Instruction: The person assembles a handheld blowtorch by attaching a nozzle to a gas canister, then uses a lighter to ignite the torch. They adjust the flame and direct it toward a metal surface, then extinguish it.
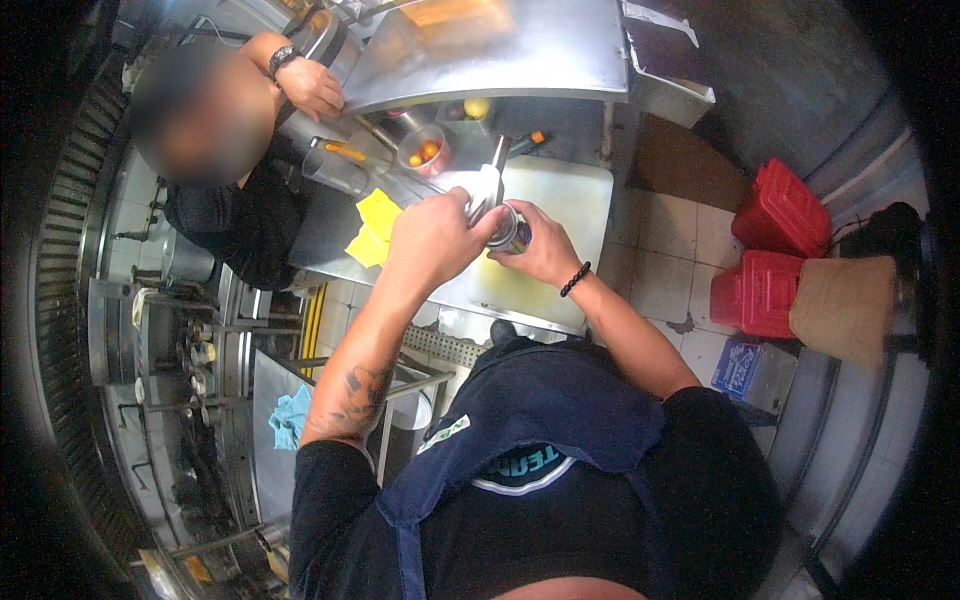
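Note:
My right hand point(541, 249) is closed around a small can point(513, 238), with its fingers along the far side. My left hand point(437, 236) is closed on a shiny metal tool point(487, 188) whose exact kind I cannot make out. The tool's lower end meets the top of the can, and its other end points away from me. Both hands are above the near left part of a white cutting board point(570, 212), which lies on a steel counter. Left of my left hand is a yellow cloth point(375, 226).
A tub of small orange-red round items point(424, 150) and a clear container point(334, 166) stand beyond my left hand. A co-worker's hand point(314, 90) rests near the steel shelf point(500, 60). Red bins point(752, 293) and a cardboard box point(842, 305) are on the right.

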`<act>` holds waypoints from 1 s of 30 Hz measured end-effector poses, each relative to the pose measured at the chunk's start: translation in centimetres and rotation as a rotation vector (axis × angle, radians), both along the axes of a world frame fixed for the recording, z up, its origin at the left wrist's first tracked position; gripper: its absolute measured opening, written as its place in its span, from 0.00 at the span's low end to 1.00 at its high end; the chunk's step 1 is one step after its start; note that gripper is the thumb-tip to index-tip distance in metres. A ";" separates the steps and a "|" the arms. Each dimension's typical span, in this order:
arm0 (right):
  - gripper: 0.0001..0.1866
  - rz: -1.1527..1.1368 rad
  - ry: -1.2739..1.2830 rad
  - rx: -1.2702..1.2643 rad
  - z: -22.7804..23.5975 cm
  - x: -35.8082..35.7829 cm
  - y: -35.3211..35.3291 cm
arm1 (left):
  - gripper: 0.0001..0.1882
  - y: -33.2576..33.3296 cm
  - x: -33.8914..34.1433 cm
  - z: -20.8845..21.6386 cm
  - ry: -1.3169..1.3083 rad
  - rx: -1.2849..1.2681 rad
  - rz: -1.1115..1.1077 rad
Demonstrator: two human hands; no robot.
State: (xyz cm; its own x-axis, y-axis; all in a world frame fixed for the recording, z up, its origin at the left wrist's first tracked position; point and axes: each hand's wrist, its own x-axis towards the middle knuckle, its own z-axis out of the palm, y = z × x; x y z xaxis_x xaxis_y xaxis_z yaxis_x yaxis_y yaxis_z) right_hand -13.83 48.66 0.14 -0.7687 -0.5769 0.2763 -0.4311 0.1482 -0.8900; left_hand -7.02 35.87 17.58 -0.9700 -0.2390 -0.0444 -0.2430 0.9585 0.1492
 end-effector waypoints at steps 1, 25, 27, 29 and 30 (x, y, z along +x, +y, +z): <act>0.39 -0.002 -0.007 0.007 0.1 0.1 0.0 | 0.33 0.0 -0.6 -0.2 -0.025 -0.055 -0.041; 0.38 -0.121 0.011 -0.054 -1.8 1.5 -0.6 | 0.38 1.9 -2.7 -1.9 0.001 0.005 0.278; 0.38 -0.122 -0.004 -0.037 -1.6 1.5 -0.6 | 0.37 2.1 -2.7 -1.7 -0.014 0.026 0.309; 0.38 -0.107 -0.014 -0.013 -1.2 1.2 -0.5 | 0.35 2.1 -2.5 -1.3 -0.038 0.031 0.319; 0.38 -0.096 -0.020 0.001 -1.1 1.1 -0.4 | 0.33 1.9 -2.1 -1.1 0.002 0.038 0.270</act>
State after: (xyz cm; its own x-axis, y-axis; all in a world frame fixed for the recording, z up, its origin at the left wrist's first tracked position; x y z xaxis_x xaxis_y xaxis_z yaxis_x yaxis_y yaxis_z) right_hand -12.69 48.26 -0.94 -0.8261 -0.5001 0.2598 -0.3968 0.1887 -0.8983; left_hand -9.13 37.76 16.52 -0.8716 -0.4869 -0.0565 -0.4884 0.8529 0.1844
